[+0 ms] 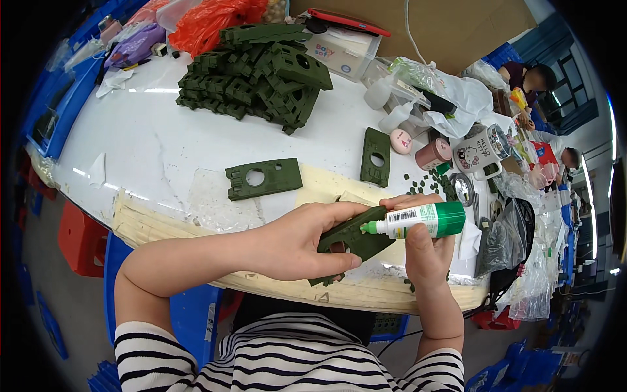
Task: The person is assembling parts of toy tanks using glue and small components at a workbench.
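Note:
My left hand (307, 238) is closed on a dark green plastic tank hull part (366, 243), held tilted above the table's near edge. In my right hand (428, 255) is a white glue bottle (408, 221) with a green base, lying nearly level. Its green nozzle points left, at the upper face of the hull part; whether the tip touches cannot be made out. Two similar hull parts lie apart on the table: one (264, 178) beyond my left hand, another (375, 157) farther off, beyond the bottle. Each has a round hole.
A large pile of green hull parts (255, 78) stands at the back. Small green pieces (441, 186) lie scattered to the right, near a white mug (480, 153), a pink cup (434, 154) and squeeze bottles (396, 116). Plastic bags (457, 98) crowd the right side. Other people sit far right.

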A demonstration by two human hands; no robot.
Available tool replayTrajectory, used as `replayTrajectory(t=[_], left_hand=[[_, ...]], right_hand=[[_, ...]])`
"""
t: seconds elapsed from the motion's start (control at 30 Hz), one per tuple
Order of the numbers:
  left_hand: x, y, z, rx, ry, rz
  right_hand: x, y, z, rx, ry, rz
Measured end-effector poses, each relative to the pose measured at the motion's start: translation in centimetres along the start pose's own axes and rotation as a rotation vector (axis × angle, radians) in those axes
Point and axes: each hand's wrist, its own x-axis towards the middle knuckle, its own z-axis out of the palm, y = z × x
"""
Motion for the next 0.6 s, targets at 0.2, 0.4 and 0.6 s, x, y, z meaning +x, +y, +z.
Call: replayTrajectory(t=[0.2, 0.4, 0.6], left_hand=[[0.08, -0.39, 0.0, -0.008, 0.001, 0.017], [0.05, -0.16, -0.31, 0.009, -0.039, -0.032], [0.01, -0.11, -0.38, 0.018, -0.046, -0.029]], right_hand=[[0.0, 0.07, -0.01, -0.013, 0.004, -0.005], [0.03, -0.01, 0.03, -0.017, 0.003, -0.001], [0.04, 0.04, 0.0, -0.027, 0.001, -0.01]])
